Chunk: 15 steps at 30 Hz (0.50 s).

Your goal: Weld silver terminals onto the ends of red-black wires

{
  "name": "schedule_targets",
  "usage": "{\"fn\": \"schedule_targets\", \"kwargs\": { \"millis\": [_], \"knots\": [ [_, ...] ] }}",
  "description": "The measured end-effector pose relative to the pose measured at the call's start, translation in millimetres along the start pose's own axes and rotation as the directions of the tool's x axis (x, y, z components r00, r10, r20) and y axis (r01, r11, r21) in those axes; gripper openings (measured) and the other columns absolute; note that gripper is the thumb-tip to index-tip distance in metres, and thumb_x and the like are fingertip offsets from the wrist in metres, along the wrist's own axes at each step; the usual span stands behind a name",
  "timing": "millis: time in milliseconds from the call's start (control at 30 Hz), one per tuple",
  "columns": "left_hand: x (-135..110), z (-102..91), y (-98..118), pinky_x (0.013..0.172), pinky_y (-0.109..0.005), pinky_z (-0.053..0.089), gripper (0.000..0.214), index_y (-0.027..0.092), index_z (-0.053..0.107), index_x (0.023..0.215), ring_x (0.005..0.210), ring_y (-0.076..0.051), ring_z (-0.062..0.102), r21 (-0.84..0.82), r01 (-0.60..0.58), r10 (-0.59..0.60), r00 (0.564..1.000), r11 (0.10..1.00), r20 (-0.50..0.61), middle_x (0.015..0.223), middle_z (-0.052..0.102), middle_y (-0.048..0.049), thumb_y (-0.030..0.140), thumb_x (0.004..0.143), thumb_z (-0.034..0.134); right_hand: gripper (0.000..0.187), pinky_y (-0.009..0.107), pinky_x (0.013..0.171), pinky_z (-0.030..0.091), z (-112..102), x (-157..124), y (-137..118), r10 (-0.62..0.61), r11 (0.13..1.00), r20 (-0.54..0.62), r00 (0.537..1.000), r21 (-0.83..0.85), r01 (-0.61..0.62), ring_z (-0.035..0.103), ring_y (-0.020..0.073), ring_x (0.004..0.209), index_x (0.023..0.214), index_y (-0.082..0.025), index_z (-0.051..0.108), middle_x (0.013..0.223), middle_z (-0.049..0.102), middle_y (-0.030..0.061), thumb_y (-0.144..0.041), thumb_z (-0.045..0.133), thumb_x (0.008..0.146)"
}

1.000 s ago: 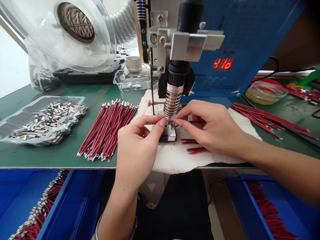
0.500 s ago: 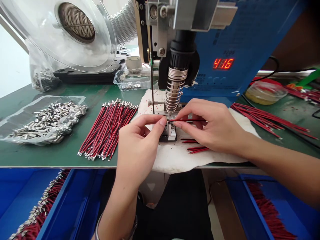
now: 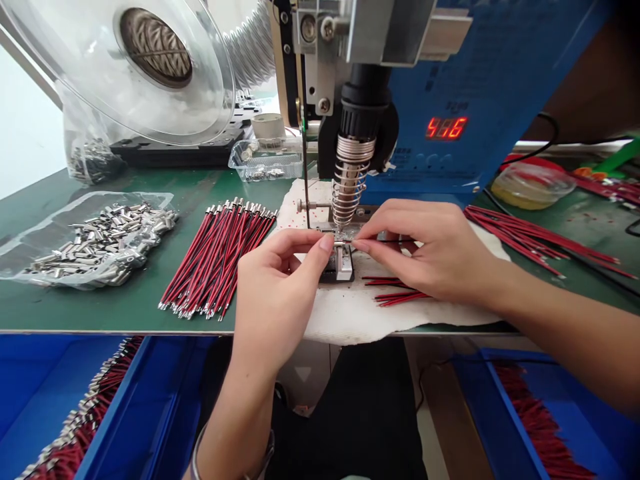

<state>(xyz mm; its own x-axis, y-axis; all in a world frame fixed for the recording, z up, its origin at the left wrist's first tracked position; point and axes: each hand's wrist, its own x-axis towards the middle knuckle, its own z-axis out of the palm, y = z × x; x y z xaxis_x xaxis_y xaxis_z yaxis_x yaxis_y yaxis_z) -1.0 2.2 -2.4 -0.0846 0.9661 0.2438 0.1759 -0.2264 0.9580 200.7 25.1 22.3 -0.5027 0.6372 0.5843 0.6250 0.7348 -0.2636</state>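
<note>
My left hand (image 3: 280, 287) is closed in a pinch at the small metal fixture (image 3: 343, 265), with the end of a small silver metal cylinder (image 3: 342, 243) between thumb and forefinger. My right hand (image 3: 425, 250) faces it from the other side, thumb and forefinger pinched on a thin black wire (image 3: 395, 241) that runs back under its fingers. The wire's tip is too small to make out. Directly above the fixture points the soldering iron (image 3: 349, 187), wrapped in a coil spring. A few red and black wires (image 3: 395, 297) lie beneath my right hand.
A bundle of wires with silver ends (image 3: 217, 260) lies left, beside a clear tray of silver cylinders (image 3: 110, 240). More loose wires (image 3: 540, 240) lie right. A blue machine (image 3: 450, 160) stands behind. Blue bins (image 3: 165, 400) sit below the table edge. White cloth (image 3: 335, 327) lies under the fixture.
My right hand has moved slightly right, away from my left fingertips, so a gap now shows over the fixture. The red wire in its pinch no longer shows, only a black one. My left hand stays put.
</note>
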Motion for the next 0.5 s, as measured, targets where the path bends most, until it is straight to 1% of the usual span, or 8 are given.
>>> {"fn": "schedule_targets", "kwargs": {
  "millis": [67, 167, 300, 367, 500],
  "knots": [
    [0.2, -0.1, -0.8, 0.056, -0.024, 0.046, 0.023, 0.021, 0.08, 0.088, 0.07, -0.016, 0.066, 0.004, 0.0, 0.001, 1.0, 1.0, -0.009, 0.084, 0.077, -0.0049, 0.044, 0.086, 0.077, 0.009, 0.031, 0.059, 0.046, 0.0, -0.1, 0.0, 0.0, 1.0, 0.0, 1.0, 0.004, 0.0, 0.062, 0.0145, 0.064, 0.09, -0.023, 0.072, 0.083, 0.073, 0.0007, -0.021, 0.065, 0.095],
    [0.5, -0.2, -1.4, 0.055, -0.023, 0.045, 0.021, 0.022, 0.08, 0.088, 0.07, -0.015, 0.065, 0.01, -0.007, 0.007, 1.0, 1.0, -0.014, 0.084, 0.077, -0.004, 0.043, 0.086, 0.077, 0.012, 0.03, 0.06, 0.048, 0.2, 0.0, 0.3, -0.021, 1.0, -0.001, 1.0, 0.021, 0.021, 0.065, 0.0147, 0.068, 0.093, -0.024, 0.072, 0.087, 0.074, 0.0007, -0.017, 0.062, 0.096],
    [0.6, 0.0, -0.3, 0.055, -0.022, 0.044, 0.018, 0.024, 0.08, 0.087, 0.071, -0.014, 0.065, 0.027, -0.011, 0.011, 1.0, 1.0, -0.019, 0.085, 0.077, -0.0028, 0.041, 0.087, 0.076, 0.017, 0.031, 0.069, 0.053, 0.0, -0.2, 1.8, -0.078, 0.995, 0.002, 0.997, 0.057, 0.078, 0.069, 0.0172, 0.081, 0.093, -0.024, 0.072, 0.091, 0.075, 0.0024, -0.015, 0.059, 0.097],
    [0.5, 0.3, 0.5, 0.054, -0.023, 0.043, 0.019, 0.023, 0.08, 0.086, 0.07, -0.014, 0.065, 0.033, -0.008, 0.009, 1.0, 0.999, -0.022, 0.084, 0.077, -0.0032, 0.041, 0.086, 0.077, 0.017, 0.032, 0.072, 0.054, -0.3, -0.2, 2.6, -0.077, 0.996, 0.008, 0.997, 0.052, 0.077, 0.07, 0.0175, 0.083, 0.093, -0.025, 0.071, 0.092, 0.075, 0.0023, -0.015, 0.058, 0.097],
    [0.3, 0.8, 2.6, 0.052, -0.023, 0.04, 0.019, 0.022, 0.078, 0.086, 0.065, -0.014, 0.061, 0.028, -0.001, 0.002, 0.999, 1.0, -0.032, 0.081, 0.075, -0.0029, 0.04, 0.085, 0.078, 0.017, 0.033, 0.07, 0.053, -1.0, 0.3, 3.7, -0.066, 0.997, 0.022, 0.998, 0.03, 0.065, 0.069, 0.018, 0.083, 0.094, -0.026, 0.071, 0.093, 0.075, 0.0019, -0.017, 0.057, 0.098]
  ]
}}
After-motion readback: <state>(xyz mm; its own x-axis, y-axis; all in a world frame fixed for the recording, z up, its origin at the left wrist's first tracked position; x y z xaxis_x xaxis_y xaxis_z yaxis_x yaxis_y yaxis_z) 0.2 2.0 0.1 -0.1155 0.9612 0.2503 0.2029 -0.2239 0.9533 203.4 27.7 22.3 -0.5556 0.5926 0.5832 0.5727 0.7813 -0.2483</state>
